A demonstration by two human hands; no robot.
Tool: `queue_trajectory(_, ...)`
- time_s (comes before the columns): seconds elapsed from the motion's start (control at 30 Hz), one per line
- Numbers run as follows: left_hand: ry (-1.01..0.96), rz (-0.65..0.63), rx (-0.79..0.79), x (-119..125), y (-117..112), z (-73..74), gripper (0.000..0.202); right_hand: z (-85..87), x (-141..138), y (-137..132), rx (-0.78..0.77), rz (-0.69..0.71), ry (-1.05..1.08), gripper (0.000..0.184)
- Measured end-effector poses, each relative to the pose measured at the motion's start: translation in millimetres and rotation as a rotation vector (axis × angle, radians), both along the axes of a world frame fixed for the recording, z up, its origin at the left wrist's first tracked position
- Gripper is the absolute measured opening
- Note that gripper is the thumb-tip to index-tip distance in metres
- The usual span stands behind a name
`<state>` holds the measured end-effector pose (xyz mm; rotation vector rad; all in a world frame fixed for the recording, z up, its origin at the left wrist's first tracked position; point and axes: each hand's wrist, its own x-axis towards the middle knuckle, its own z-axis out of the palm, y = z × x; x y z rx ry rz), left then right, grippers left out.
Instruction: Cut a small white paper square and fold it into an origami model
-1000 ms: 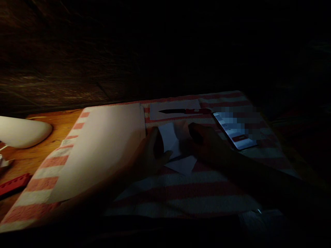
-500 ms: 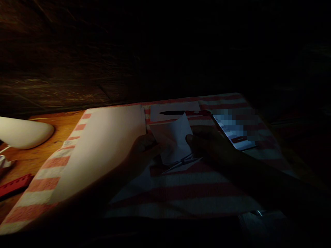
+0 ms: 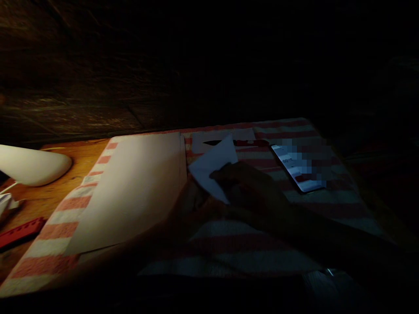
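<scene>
A small piece of white paper (image 3: 214, 163), creased or folded, is raised and tilted between my two hands. My right hand (image 3: 247, 183) is closed on its right side, with the thumb and fingertips pressed on the sheet. From below and the left, my left hand (image 3: 193, 200) grips the lower edge, its fingers partly in shadow. Behind the paper a knife (image 3: 252, 143) with a dark blade and a red handle lies over another white paper piece (image 3: 201, 136). Large white sheets (image 3: 131, 187) lie on the left beside my left hand.
A red-and-white striped cloth (image 3: 262, 237) covers the work surface. On the right lies a lit phone (image 3: 293, 168), partly blurred out. To the left, a white rounded object (image 3: 36, 165) and a red item (image 3: 22, 231) rest on wood. A dark wall rises behind.
My right hand has moved left onto the paper, and the paper has turned and tilted. The thin crossed shape seen below the paper before is now hidden by my hands.
</scene>
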<state>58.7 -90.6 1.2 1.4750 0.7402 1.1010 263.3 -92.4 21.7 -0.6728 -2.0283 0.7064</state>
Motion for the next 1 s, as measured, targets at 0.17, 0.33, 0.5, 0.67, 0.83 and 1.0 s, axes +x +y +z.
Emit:
queue_trajectory(0.17, -0.117, 0.263, -0.228, 4, 10, -6.2, 0.025, -1.3, 5, 6, 0.021, -0.276, 0.125, 0.03)
queue_trajectory(0.33, -0.137, 0.246, -0.337, 4, 14, -6.6, 0.026, -9.3, 7, 17, -0.465, -0.408, 0.235, 0.032)
queue_trajectory(0.5, 0.201, 0.292, -0.242, 3, 11, -6.5, 0.032, -18.4, 2, 19, -0.765, -0.308, 0.17, 0.023)
queue_trajectory(0.67, 0.373, 0.367, -0.001, 2, 15, -4.2, 0.025, -22.5, -2, 16, -0.588, -0.445, -0.012, 0.02)
queue_trajectory(0.83, 0.629, 0.418, 0.229, -2, 22, -15.1, 0.014, -25.6, -4, 15, -0.383, -0.516, -0.096, 0.024)
queue_trajectory(1.0, 0.698, 0.401, 0.314, -4, 23, -21.7, 0.017, -27.4, -4, 17, -0.299, -0.511, -0.146, 0.024)
